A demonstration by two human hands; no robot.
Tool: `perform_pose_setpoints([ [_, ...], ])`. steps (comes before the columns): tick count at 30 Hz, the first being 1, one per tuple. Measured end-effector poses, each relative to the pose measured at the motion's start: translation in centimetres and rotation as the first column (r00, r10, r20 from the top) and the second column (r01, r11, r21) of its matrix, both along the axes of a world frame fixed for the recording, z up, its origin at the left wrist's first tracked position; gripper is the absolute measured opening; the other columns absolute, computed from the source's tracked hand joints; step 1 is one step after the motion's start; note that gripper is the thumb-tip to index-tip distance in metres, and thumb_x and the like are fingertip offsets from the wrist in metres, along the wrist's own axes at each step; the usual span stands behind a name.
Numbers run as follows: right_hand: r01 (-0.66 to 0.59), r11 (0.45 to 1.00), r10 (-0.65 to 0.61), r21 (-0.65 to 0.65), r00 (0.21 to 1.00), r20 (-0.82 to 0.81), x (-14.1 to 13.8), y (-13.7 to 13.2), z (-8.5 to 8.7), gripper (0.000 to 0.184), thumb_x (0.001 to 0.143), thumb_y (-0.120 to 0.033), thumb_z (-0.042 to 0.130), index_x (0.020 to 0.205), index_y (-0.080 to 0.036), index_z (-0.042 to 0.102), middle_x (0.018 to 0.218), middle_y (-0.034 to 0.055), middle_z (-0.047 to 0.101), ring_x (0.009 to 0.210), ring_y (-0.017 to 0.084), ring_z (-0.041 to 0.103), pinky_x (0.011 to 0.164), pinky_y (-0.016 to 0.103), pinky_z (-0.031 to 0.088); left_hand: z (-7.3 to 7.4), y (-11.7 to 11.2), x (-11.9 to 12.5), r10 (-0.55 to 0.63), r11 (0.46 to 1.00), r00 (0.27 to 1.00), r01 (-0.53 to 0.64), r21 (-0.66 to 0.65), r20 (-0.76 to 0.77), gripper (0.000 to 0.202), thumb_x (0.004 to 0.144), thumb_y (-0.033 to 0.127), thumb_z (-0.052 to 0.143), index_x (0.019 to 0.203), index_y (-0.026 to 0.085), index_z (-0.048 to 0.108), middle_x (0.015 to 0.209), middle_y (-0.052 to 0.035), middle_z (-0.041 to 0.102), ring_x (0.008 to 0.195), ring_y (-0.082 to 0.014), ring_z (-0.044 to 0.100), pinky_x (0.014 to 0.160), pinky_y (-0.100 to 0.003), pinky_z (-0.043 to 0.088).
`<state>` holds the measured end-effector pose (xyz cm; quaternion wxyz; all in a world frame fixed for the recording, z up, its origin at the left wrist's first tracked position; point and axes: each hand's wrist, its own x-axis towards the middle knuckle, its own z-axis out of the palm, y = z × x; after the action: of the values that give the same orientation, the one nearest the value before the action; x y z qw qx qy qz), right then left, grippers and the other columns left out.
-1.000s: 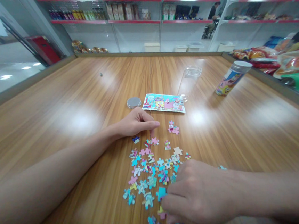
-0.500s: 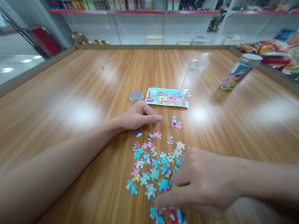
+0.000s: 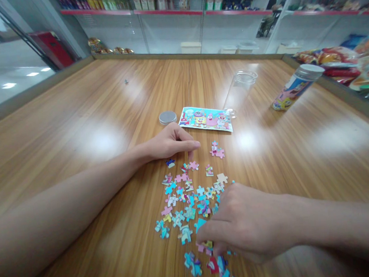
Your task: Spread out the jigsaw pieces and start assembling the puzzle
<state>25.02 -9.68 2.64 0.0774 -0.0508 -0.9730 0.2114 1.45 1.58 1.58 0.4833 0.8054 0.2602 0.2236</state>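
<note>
Loose jigsaw pieces (image 3: 189, 212) in blue, pink, yellow and other colours lie scattered on the wooden table. My left hand (image 3: 172, 143) rests just beyond the pile, fingers curled in and thumb stretched to the right with nothing at its tip. Over the near right side of the pile, my right hand (image 3: 243, 224) bends its fingers down, index and thumb apart around a pink and yellow piece (image 3: 205, 248) on the table. Its other fingertips are hidden. Beyond the pile lies a small joined pink cluster (image 3: 217, 150). The cartoon picture card (image 3: 206, 119) lies flat behind it.
A round metal lid (image 3: 167, 117) lies left of the card. Behind the card is a clear jar (image 3: 240, 91); a printed puzzle tube (image 3: 296, 87) stands to its right. Packaged snacks (image 3: 339, 66) line the right edge, and stocked shelves stand behind. A person (image 3: 272, 10) sits far back.
My right hand has drawn its stretched index finger back and bent it, uncovering the pink and yellow piece. My left hand has kept its place.
</note>
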Motion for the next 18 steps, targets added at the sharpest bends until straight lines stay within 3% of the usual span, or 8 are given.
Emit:
perform_pose_setpoints([
  [7, -0.025, 0.998, 0.033, 0.058, 0.99, -0.136, -0.1, 0.1, -1.4, 0.016, 0.101, -0.022, 0.051, 0.094, -0.017, 0.064, 0.066, -0.003, 0.065, 0.055, 0.01, 0.055, 0.052, 0.026, 0.033, 0.1, 0.1, -0.1, -0.015, 1.0, 1.0, 0.015, 0.006, -0.011, 0.045, 0.095, 0.037, 0.06, 0.062, 0.009, 0.072, 0.052, -0.0025, 0.058, 0.047, -0.0067, 0.041, 0.048, -0.023, 0.028],
  [11, 0.149, 0.983, -0.112, 0.11, 0.952, -0.286, 0.1, 1.1, -1.7, 0.016, 0.1, -0.019, 0.049, 0.096, -0.017, 0.064, 0.067, -0.0043, 0.066, 0.053, 0.008, 0.055, 0.051, 0.025, 0.034, 0.0, 0.2, -0.1, -0.02, 1.0, 1.0, 0.02, 0.016, 0.0, 0.041, 0.094, 0.037, 0.061, 0.066, 0.01, 0.073, 0.058, -0.0031, 0.061, 0.053, -0.0081, 0.047, 0.053, -0.023, 0.034],
  [13, 0.349, 0.923, -0.274, 0.159, 0.89, -0.366, 0.5, 2.2, -1.8, 0.015, 0.1, -0.023, 0.052, 0.095, -0.017, 0.065, 0.069, -0.0035, 0.068, 0.054, 0.008, 0.058, 0.053, 0.025, 0.036, -0.1, 0.2, -0.1, -0.006, 0.999, 1.0, 0.005, 0.039, 0.017, 0.037, 0.093, 0.037, 0.062, 0.071, 0.01, 0.075, 0.061, -0.0032, 0.062, 0.056, -0.0087, 0.049, 0.055, -0.022, 0.036],
  [16, 0.661, 0.719, -0.526, 0.215, 0.72, -0.453, 1.4, 4.3, -2.0, 0.017, 0.1, -0.026, 0.056, 0.092, -0.017, 0.068, 0.073, -0.0007, 0.071, 0.059, 0.01, 0.061, 0.058, 0.026, 0.04, -0.3, -0.1, 0.2, 0.019, 0.998, 0.999, -0.022, 0.054, 0.047, 0.03, 0.094, 0.037, 0.063, 0.087, 0.01, 0.075, 0.071, -0.0036, 0.064, 0.062, -0.009, 0.051, 0.056, -0.021, 0.037],
  [18, 0.753, 0.62, -0.604, 0.221, 0.637, -0.479, 1.9, 5.4, -2.2, 0.019, 0.1, -0.028, 0.055, 0.094, -0.017, 0.069, 0.075, 0.0004, 0.072, 0.059, 0.01, 0.061, 0.058, 0.026, 0.039, -0.6, -0.5, 0.6, 0.022, 0.996, 0.998, -0.028, 0.087, 0.066, 0.028, 0.091, 0.036, 0.066, 0.103, 0.01, 0.072, 0.073, -0.0014, 0.06, 0.059, -0.0078, 0.047, 0.053, -0.02, 0.036],
])
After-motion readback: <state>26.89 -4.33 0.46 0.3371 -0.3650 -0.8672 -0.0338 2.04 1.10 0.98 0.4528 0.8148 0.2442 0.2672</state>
